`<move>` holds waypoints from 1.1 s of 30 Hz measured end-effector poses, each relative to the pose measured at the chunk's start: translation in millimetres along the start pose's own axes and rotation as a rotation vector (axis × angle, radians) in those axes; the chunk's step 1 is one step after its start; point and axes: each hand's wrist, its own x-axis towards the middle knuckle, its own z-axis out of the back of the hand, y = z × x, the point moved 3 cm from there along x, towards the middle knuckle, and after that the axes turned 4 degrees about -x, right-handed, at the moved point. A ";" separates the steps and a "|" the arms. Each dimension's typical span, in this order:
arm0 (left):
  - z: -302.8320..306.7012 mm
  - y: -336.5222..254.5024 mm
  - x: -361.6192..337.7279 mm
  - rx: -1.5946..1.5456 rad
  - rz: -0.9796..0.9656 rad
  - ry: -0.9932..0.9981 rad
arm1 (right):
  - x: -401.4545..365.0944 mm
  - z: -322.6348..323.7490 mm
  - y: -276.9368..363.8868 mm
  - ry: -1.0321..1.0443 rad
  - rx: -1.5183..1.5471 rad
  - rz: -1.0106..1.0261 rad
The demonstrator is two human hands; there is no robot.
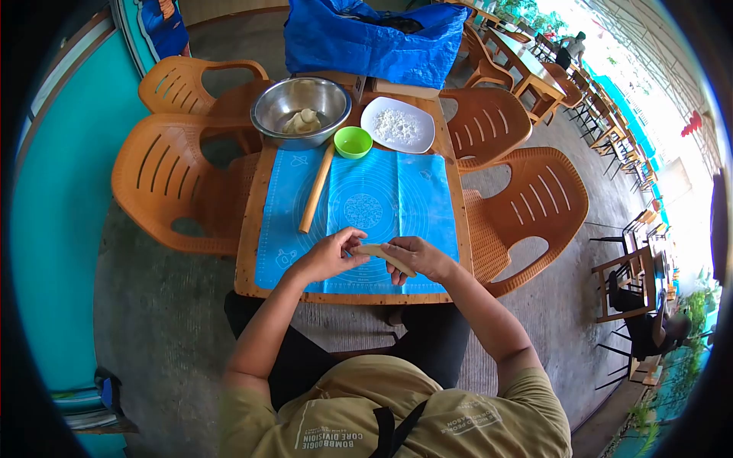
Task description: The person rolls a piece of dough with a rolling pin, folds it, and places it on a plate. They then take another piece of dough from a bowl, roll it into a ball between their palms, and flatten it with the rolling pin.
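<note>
Above the blue baking mat [298,191], a long strip of pale dough [374,250] is held between my hands. My right hand [418,256] is closed around the strip, thumb on top, and its right end sticks out below the fingers. At the strip's left end, my left hand [334,254] pinches it with curved fingers. A wooden rolling pin [317,191] lies on the mat, its top end by a small green bowl [353,143]. More dough [303,120] sits inside a steel mixing bowl [267,107] behind. Beside it, a white plate [369,114] holds white flour [401,126].
A big blue bag [359,49] stands behind the wooden table [248,252]. Brown plastic chairs [172,160] flank the table on both sides. Other people [573,49] are farther off to the right, among more tables and chairs.
</note>
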 end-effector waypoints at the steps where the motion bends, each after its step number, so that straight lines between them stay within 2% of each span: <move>1: -1.2 -1.0 0.2 -0.017 0.007 -0.009 | 1.4 -0.3 1.1 0.000 -0.002 -0.003; 4: -2.4 -4.3 0.7 0.066 -0.100 -0.065 | 2.0 -3.6 2.0 -0.007 -0.022 -0.003; 6: -4.3 0.8 2.4 0.061 -0.110 -0.080 | -0.3 -6.0 6.1 -0.051 -0.187 0.103; 10: -2.4 -9.2 1.4 0.083 -0.108 -0.034 | -0.2 -6.0 3.9 -0.073 -0.290 0.078; 13: -1.1 -19.3 0.4 0.139 -0.075 -0.038 | -2.7 -8.3 2.7 -0.136 -0.266 0.150; 15: -0.6 -22.8 1.1 0.162 -0.059 -0.047 | -0.5 -5.0 1.1 -0.259 -0.443 0.242; 16: -0.2 -22.9 1.8 0.185 -0.044 -0.057 | 1.3 -2.8 -1.5 -0.259 -0.442 0.241; 18: 0.7 -19.9 3.8 0.192 -0.060 -0.059 | 2.3 0.3 -0.7 -0.263 -0.547 0.367; 22: 1.9 -17.7 8.2 0.130 -0.041 -0.023 | 2.9 5.4 7.7 -0.237 -0.562 0.374; 24: 0.7 -16.5 7.9 0.103 -0.046 -0.045 | 6.6 9.1 8.4 -0.136 -0.450 0.256; 27: 2.0 -13.2 4.4 0.040 -0.055 -0.107 | 10.1 17.8 16.0 -0.033 -0.343 0.195; 29: 7.0 -12.5 -0.9 0.001 -0.054 -0.149 | 15.8 29.2 19.1 -0.011 -0.321 0.180; 31: 19.1 -16.6 -12.1 0.010 -0.142 -0.198 | 23.6 45.2 23.2 0.011 -0.300 0.164; 33: 31.1 -13.8 -28.2 -0.005 -0.141 -0.224 | 32.1 69.8 29.6 -0.059 -0.410 0.171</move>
